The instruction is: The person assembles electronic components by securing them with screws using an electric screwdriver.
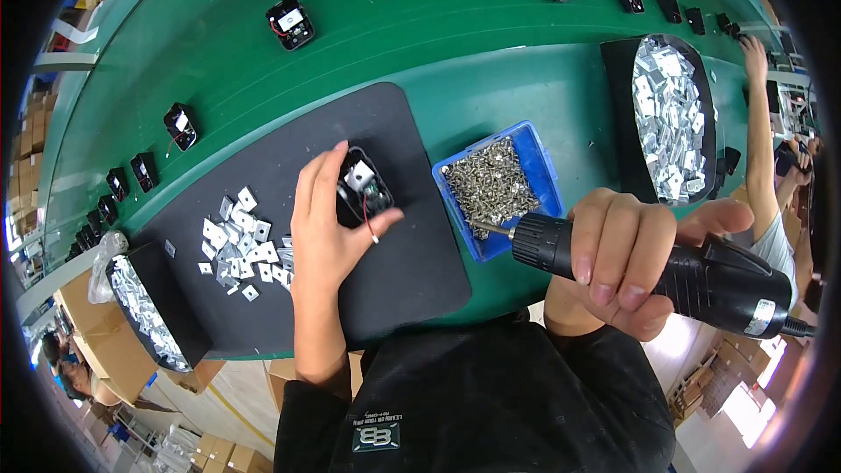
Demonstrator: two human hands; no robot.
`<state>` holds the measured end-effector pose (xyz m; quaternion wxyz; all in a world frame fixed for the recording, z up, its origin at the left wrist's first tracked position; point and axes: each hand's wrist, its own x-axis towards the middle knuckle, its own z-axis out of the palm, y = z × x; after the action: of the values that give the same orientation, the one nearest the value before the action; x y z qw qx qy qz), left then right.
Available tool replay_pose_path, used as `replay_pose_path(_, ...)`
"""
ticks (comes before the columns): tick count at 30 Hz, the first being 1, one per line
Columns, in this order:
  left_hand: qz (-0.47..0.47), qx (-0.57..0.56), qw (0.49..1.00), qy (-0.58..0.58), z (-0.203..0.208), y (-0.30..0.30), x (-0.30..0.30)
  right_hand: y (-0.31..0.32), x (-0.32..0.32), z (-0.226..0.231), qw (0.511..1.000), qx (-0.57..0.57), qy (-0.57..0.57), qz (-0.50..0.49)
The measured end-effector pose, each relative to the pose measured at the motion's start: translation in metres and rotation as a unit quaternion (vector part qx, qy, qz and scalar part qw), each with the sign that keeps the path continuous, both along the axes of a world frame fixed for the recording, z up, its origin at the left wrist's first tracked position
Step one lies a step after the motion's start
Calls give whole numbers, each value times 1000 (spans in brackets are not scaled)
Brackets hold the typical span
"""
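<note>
My left hand (326,223) steadies a small black plastic housing (379,201) on the dark mat, fingers along its left side and thumb near its lower end. Inside the housing sit a square metal plate with a hole and a green circuit board; a red wire with a white plug hangs out by my thumb. My right hand (626,250) is wrapped around a black electric screwdriver (723,285). Its bit points left, over the near edge of a blue bin (545,177) full of small screws (491,180). Whether a screw sits on the bit is too small to tell.
Loose metal plates (241,245) lie left on the mat (385,285). Black boxes of plates stand at the far left (166,298) and right (674,123). More housings (289,23) line the green conveyor. At right, another person's arm (760,123) reaches toward the housings.
</note>
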<state>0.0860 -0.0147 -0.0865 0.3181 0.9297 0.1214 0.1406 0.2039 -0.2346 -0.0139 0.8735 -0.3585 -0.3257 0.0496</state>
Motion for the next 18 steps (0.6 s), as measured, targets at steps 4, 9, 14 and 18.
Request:
replay_pose_path(4, -60, -6, 995, -82, 19, -11, -6, 3, 9, 0, 996, 40, -15, 80)
replay_pose_path(9, -163, -65, 979, -100, 32, -33, 4, 9, 1, 11, 999, 26, -5, 41)
replay_pose_path(14, -187, -101, 973, -94, 29, -47, 8, 7, -2, 8, 998, -47, -25, 28)
replay_pose_path(18, -196, -102, 969, -113, 27, -50, 12, 7, -5, 4, 998, -53, -14, 27)
